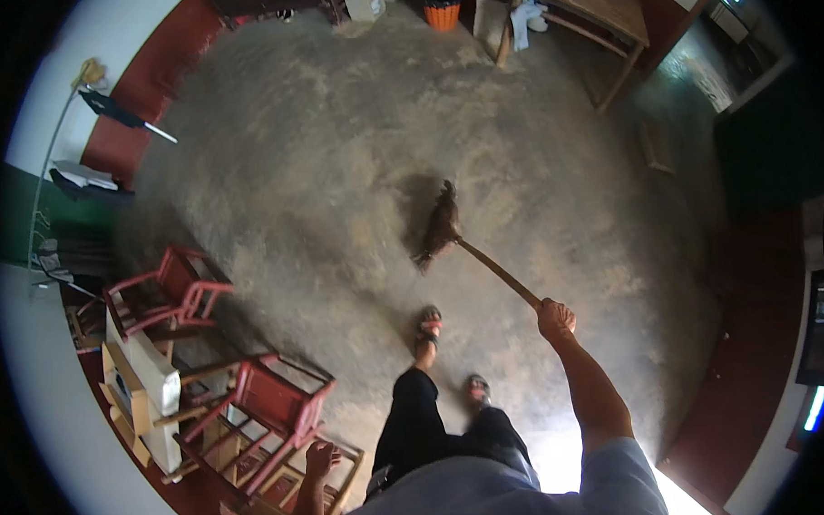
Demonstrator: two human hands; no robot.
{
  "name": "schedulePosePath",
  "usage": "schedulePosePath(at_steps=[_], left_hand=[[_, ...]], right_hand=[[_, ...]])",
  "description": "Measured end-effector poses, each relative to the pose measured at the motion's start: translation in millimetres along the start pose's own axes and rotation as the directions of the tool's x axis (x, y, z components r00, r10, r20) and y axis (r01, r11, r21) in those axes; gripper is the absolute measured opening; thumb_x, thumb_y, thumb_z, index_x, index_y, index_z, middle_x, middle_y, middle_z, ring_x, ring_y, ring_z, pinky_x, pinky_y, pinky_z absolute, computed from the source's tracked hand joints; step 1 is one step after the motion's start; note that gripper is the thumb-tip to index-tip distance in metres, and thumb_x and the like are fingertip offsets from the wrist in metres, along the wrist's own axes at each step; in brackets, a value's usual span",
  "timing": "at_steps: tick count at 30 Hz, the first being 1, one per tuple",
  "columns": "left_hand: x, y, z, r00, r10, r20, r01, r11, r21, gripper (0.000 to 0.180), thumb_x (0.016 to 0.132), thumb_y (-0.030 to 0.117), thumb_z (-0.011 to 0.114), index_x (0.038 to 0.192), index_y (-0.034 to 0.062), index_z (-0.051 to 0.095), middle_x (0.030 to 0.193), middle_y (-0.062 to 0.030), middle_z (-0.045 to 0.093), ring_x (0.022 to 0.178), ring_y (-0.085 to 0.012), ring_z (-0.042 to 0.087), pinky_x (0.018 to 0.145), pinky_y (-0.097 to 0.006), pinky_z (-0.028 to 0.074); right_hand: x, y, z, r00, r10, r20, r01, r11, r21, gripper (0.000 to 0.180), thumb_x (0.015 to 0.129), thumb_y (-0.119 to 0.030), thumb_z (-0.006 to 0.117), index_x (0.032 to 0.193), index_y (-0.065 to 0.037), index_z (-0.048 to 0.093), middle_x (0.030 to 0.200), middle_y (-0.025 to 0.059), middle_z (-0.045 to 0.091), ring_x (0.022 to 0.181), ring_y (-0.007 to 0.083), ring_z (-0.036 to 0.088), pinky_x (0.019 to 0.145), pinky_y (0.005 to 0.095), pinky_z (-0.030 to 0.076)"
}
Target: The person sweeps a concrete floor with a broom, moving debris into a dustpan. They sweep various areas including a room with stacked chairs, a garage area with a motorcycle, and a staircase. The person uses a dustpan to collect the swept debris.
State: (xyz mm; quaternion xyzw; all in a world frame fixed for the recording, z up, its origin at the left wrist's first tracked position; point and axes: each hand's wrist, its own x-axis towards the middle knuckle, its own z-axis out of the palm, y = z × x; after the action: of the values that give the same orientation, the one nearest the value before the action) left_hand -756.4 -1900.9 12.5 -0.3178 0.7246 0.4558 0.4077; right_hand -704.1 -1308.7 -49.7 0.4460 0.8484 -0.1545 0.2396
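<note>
My right hand (557,319) is wrapped round the wooden handle of a long broom (499,271), out in front of me to the right. The handle slants away to the left and meets a ragged, dark brown broom head (442,222). That head lies crosswise on the grey concrete floor (336,169), ahead of my feet. Low on the left, my left hand (322,458) hangs with its fingers curled in and nothing visible in them. It is nearest to a red wooden chair (276,394), though I cannot tell whether they touch.
Another red chair (182,288) and a long pale box (149,394) crowd the left wall. A wooden table (594,15) stands far right, near an orange basket (443,17). Dark clothes (87,183) hang by the left wall. A small block-like object (655,149) lies on the right.
</note>
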Motion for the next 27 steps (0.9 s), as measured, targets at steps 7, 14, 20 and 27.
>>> schedulePosePath(at_steps=[7,14,20,27], left_hand=[[43.2,65.3,-46.4,0.997,-0.063,0.038,0.063,0.998,-0.009,0.020,0.078,0.017,0.048,0.066,0.0021,0.051,0.050,-0.0004,0.045,0.042,-0.0097,0.046,0.040,-0.022,0.042],[85.0,97.1,-6.4,0.998,-0.064,0.001,0.064,0.995,0.080,0.016,0.075,0.015,0.052,0.074,-0.0007,0.051,0.064,-0.0092,0.055,0.050,-0.0167,0.055,0.044,-0.028,0.047],[105.1,179.8,27.0,0.999,0.012,0.043,-0.019,0.985,0.174,0.017,0.074,0.019,0.054,0.076,0.0023,0.052,0.065,-0.0085,0.055,0.053,-0.0161,0.056,0.047,-0.028,0.047],[134.1,281.7,81.9,0.985,0.142,0.102,-0.163,0.958,0.236,0.017,0.076,0.017,0.050,0.078,0.0000,0.051,0.068,-0.0102,0.055,0.054,-0.0198,0.056,0.048,-0.030,0.048]], right_hand=[[6.7,47.0,21.8,0.980,0.139,0.140,-0.129,0.989,-0.079,0.021,0.077,-0.024,0.048,0.087,-0.009,0.058,0.091,0.0141,0.058,0.088,0.0298,0.055,0.073,0.0385,0.045],[-106.0,124.6,18.0,0.852,0.514,0.100,-0.520,0.852,0.056,0.015,0.071,-0.017,0.055,0.075,-0.003,0.060,0.080,0.0177,0.059,0.077,0.0313,0.057,0.065,0.0420,0.045],[-128.3,134.3,25.7,0.785,0.619,-0.002,-0.600,0.762,0.242,0.013,0.069,-0.011,0.056,0.068,0.001,0.059,0.062,0.0200,0.056,0.064,0.0324,0.057,0.054,0.0395,0.043],[18.3,76.2,3.2,0.967,0.256,-0.004,-0.246,0.935,0.257,0.022,0.077,-0.021,0.045,0.089,-0.006,0.056,0.082,0.0156,0.058,0.079,0.0318,0.055,0.067,0.0400,0.043]])
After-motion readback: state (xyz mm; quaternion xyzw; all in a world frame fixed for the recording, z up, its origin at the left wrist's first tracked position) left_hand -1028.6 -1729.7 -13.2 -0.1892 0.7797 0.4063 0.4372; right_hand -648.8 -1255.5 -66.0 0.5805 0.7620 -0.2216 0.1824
